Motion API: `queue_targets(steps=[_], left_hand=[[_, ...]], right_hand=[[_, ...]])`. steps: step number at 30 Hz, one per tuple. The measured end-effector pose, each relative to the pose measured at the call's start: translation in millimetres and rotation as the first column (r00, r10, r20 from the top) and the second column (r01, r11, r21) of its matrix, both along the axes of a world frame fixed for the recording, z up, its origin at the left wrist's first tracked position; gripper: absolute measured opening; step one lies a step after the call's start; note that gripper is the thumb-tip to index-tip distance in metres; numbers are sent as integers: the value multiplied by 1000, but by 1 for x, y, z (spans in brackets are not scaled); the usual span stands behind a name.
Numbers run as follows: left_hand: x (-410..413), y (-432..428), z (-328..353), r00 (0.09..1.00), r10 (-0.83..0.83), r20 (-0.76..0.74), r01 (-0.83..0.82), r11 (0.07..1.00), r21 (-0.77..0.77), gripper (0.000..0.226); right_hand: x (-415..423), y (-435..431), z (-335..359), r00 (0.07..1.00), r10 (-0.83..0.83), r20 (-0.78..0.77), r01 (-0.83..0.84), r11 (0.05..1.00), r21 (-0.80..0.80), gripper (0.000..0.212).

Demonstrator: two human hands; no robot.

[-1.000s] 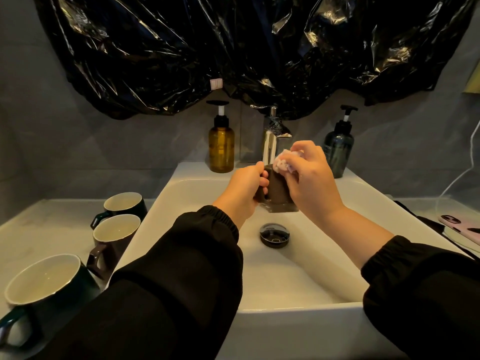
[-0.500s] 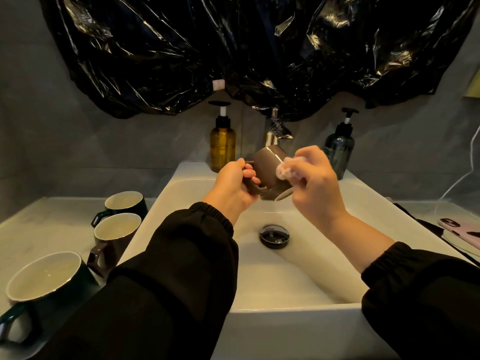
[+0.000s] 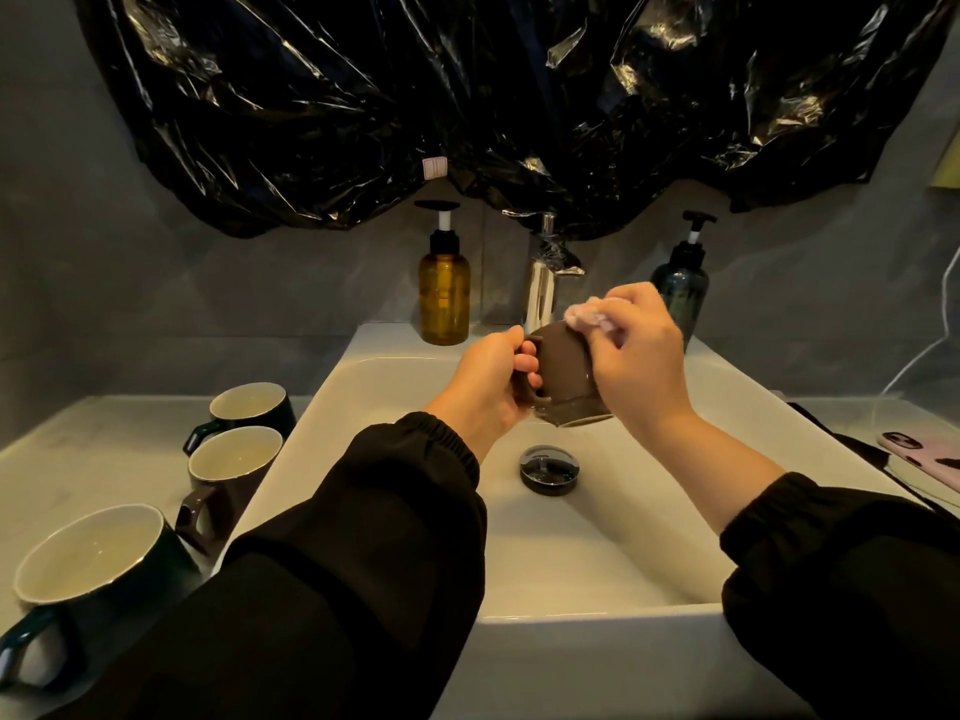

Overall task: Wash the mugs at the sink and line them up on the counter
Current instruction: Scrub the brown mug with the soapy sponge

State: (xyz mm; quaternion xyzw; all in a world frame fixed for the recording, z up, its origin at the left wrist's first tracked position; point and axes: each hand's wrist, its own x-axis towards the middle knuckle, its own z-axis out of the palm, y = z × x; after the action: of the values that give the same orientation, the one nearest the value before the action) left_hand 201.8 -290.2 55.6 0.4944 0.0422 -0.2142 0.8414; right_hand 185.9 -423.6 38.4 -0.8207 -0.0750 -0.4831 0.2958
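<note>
A brown mug (image 3: 563, 376) hangs upside down over the white sink (image 3: 363, 407), its mouth facing down. My left hand (image 3: 491, 384) grips its handle. My right hand (image 3: 636, 356) holds a small pink sponge (image 3: 587, 317) pressed against the mug's upturned base and side. Three more mugs stand in a row on the counter left of the sink: a dark green one (image 3: 254, 407) at the back, a brown one (image 3: 231, 467) in the middle, and a large dark green one (image 3: 98, 569) nearest me.
A chrome tap (image 3: 543, 283) stands behind the mug, between an amber pump bottle (image 3: 443, 298) and a dark pump bottle (image 3: 680, 288). The drain plug (image 3: 549, 467) sits in the basin. A phone (image 3: 922, 457) lies on the right counter. Black plastic sheeting covers the wall.
The mug went from upright under the tap to tilted, and is now turned mouth down. My right hand with the sponge has shifted up onto its base.
</note>
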Motion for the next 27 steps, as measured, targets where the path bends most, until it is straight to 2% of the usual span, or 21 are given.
queue_targets(steps=[2,5,7,9,11,13,15,17,20,22,25,27], left_hand=[[1,1,0,1000,-15,5,16,1000,-19,39],[2,2,0,1000,-19,2,19,998,-58,39],[2,2,0,1000,-14,-11,13,997,-70,39],[3,3,0,1000,-4,-9,3,998,-66,38],[3,3,0,1000,3,0,-3,999,-51,39],[3,4,-1,1000,4,3,-4,999,-49,39],[3,5,-2,1000,-7,-2,7,998,-57,39],[3,6,-2,1000,-19,-13,18,997,-70,40],[1,6,-2,999,-38,-20,35,993,-110,41],[0,7,-1,998,-49,-29,45,990,-137,42],[0,8,0,997,-53,-53,43,982,-182,42],[0,8,1,996,-44,-74,27,976,-214,42]], right_hand=[[0,-12,3,996,-15,-89,34,976,216,14],[-1,-21,3,981,-30,-189,93,938,334,19],[-5,-15,2,994,4,-107,27,957,289,16],[-8,-6,-1,999,43,-33,-39,993,116,12],[-7,0,-5,999,43,-32,-45,997,-54,15],[-5,0,-5,998,51,-48,-53,998,-27,18],[-5,-1,-2,990,117,-75,-105,984,145,16],[-6,-3,3,976,180,-125,-125,924,361,13],[-3,-15,5,931,248,-267,-25,773,634,16],[-1,-26,1,850,371,-373,30,674,738,26],[0,-34,-3,707,602,-370,28,500,866,25],[3,-42,-3,659,662,-357,73,415,907,27]])
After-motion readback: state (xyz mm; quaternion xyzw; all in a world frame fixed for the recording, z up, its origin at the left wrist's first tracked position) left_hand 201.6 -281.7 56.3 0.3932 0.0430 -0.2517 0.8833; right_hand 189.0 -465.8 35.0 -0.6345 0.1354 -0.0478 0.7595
